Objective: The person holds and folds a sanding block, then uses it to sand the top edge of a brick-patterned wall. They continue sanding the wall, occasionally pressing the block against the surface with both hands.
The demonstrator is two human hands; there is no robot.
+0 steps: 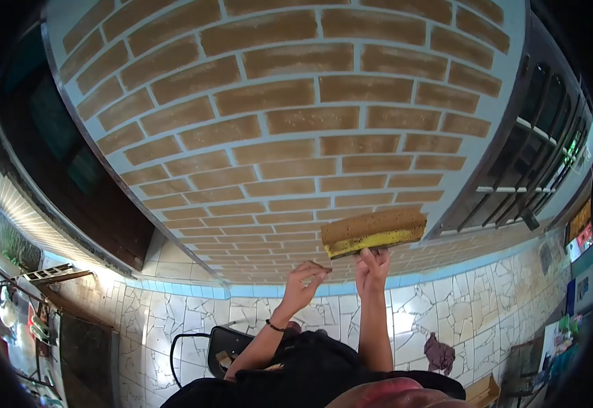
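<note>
A rectangular block (374, 230), brown on its face with a yellow edge, is pressed against a wall painted with a brick pattern (276, 136). My right hand (372, 268) is raised and grips the block from below by its yellow edge. My left hand (303, 282), with a dark band on the wrist, is raised beside it just under the block's lower left corner. Its fingers are curled together, and whether they pinch anything small I cannot tell. Both forearms rise from the bottom of the view.
A dark barred window (534, 156) flanks the brick wall on the right, and a dark panel (58, 156) on the left. Below run a light blue band (208, 291) and broken-tile mosaic (446, 313). A black chair (225, 347) stands low left, with a ladder-like frame (48, 274) far left.
</note>
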